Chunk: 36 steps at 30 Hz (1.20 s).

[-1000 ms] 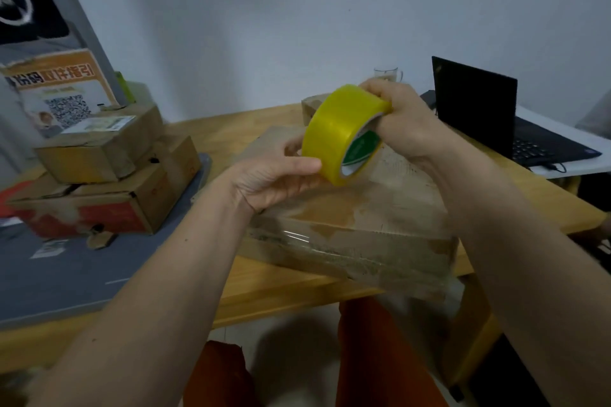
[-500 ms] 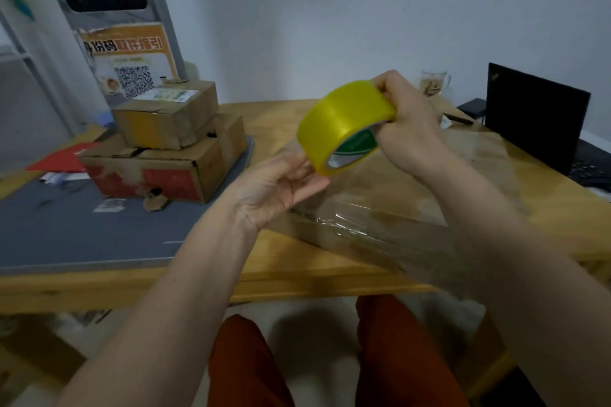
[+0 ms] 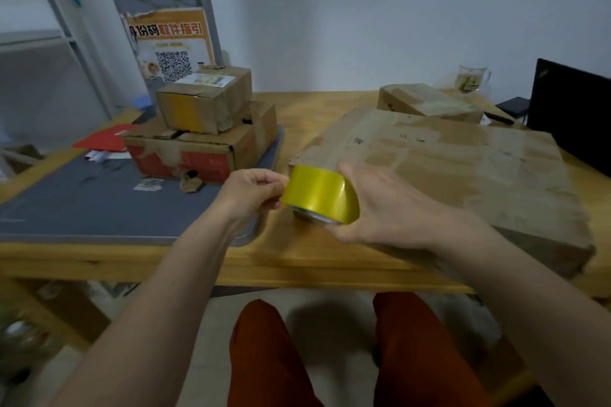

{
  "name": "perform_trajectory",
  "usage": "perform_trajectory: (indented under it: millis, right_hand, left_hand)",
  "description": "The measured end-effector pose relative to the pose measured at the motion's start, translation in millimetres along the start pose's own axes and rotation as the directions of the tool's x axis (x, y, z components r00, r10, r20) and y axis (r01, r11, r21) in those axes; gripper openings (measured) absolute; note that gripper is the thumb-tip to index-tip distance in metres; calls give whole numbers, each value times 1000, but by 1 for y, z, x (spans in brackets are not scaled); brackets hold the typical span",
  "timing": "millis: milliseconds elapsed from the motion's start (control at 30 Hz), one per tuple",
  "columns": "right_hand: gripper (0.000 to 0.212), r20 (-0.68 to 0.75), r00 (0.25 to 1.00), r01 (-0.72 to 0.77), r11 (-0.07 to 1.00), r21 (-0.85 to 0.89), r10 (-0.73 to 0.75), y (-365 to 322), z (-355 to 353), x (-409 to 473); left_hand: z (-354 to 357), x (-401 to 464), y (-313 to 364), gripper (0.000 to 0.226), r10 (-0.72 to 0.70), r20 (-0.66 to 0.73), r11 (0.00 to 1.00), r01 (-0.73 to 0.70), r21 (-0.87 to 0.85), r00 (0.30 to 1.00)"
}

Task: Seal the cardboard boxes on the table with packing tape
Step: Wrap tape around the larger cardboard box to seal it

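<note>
Gripping yellow tape roll (image 3: 320, 196) w/ my right hand (image 3: 383, 208), mid-frame at the big flat box (image 3: 463, 168) corner; left hand (image 3: 253, 190) pinches roll's edge.

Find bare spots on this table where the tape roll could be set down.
Bare: the grey mat in front of the stacked boxes; the wood strip between that stack and the big box. Crowded: the right side, around the small box, mug and laptop.

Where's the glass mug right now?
In the head view, the glass mug stands far right on the table, behind the small cardboard box, left of the laptop.
</note>
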State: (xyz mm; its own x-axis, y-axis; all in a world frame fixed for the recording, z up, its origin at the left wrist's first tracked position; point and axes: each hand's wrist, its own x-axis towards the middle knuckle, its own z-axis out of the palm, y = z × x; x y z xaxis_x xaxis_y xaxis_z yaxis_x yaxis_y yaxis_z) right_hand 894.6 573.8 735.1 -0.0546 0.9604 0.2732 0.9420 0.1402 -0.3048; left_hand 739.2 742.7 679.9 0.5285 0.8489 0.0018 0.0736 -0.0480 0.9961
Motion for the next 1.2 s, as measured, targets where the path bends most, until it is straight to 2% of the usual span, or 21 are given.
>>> perform_trajectory:
  millis: [100,200,300,567,700,800,867,967,1033,1100,1200]
  right_hand:
    - [44,58,998,-9,998,-63,12,-5,9,-4]
    - [48,132,991,-18,999,-29,22,-8,18,-6]
    - [48,114,993,1,998,-60,6,-14,27,-4]
    - [48,-25,999,29,984,-178,-34,-27,44,6]
    - [56,-95,995,12,976,-217,-34,-28,49,8]
    - [61,-149,988,5,976,-219,-39,-26,51,11]
    - [69,-147,988,9,968,-253,-47,-23,52,11]
    - [77,-90,994,27,958,-286,-55,-18,54,8]
    - [74,-72,995,44,960,-275,-67,-16,55,6]
    - [70,-67,995,59,967,-248,-78,-14,53,4]
    - [63,-84,989,95,959,-267,-122,-9,50,2]
  left_hand:
    - [-10,-2,-9,15,71,-76,997,-69,24,995]
    - [-13,1,-10,18,161,-90,983,-151,107,983]
    - [-4,8,-10,22,189,-140,979,-177,97,972]
    - [25,17,-22,22,177,-342,976,-210,-63,923]
    - [33,22,-21,22,188,-339,966,-237,-107,922]
    - [36,27,-23,25,145,-317,965,-205,-165,937]
    - [37,29,-24,21,127,-308,960,-195,-202,943]
    - [37,30,-25,24,73,-385,982,-135,-135,920]
    - [39,26,-24,10,2,-317,961,-89,-261,948]
    - [41,25,-24,9,-88,-181,924,12,-382,980]
    - [37,24,-28,17,-104,-73,933,72,-353,992]
